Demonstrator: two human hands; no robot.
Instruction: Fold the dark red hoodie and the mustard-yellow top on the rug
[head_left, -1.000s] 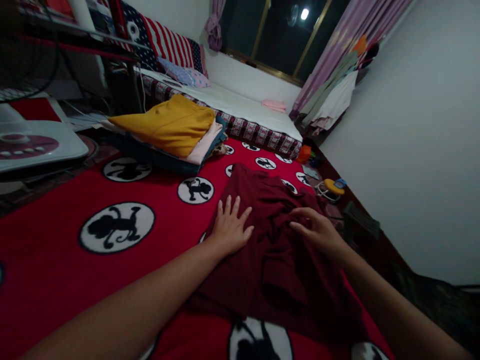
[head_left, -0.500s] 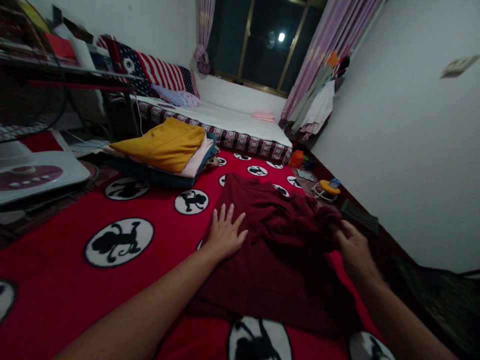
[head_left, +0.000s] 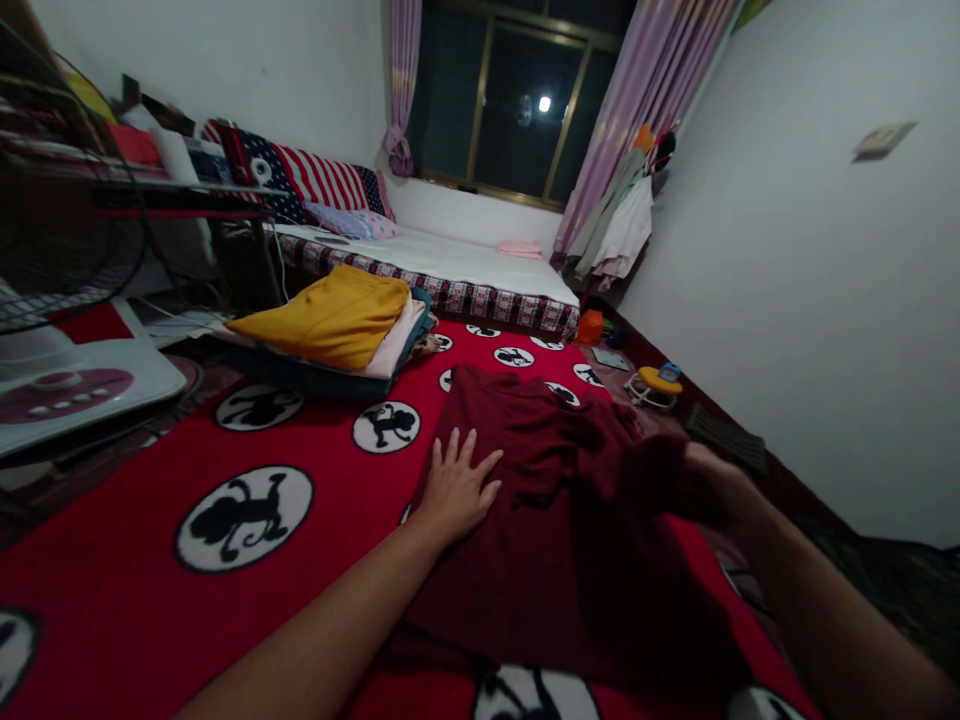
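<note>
A dark red long-sleeved garment (head_left: 517, 560) lies spread on the red blanket (head_left: 330, 530) with round white monkey patterns. My left hand (head_left: 459, 490) rests flat on the garment's left side, fingers spread. At the right, my right hand (head_left: 724, 485) grips a bunched part of the same garment, which looks like a sleeve, and holds it raised above the blanket. Its fingertips are partly hidden by the cloth and blurred. Beyond my left hand sits a stack of folded clothes, with a mustard-yellow garment (head_left: 330, 315) on top.
A bed (head_left: 450, 260) with a white sheet stands below the window. To the left are a cluttered desk (head_left: 195, 185), a fan (head_left: 75, 270) and a white-and-pink appliance (head_left: 82, 390). A small yellow-topped stool (head_left: 658, 382) stands near the right wall.
My right hand has lifted the bunched garment part slightly up and toward me. My left hand stays flat on the cloth. The view has tilted up a little.
</note>
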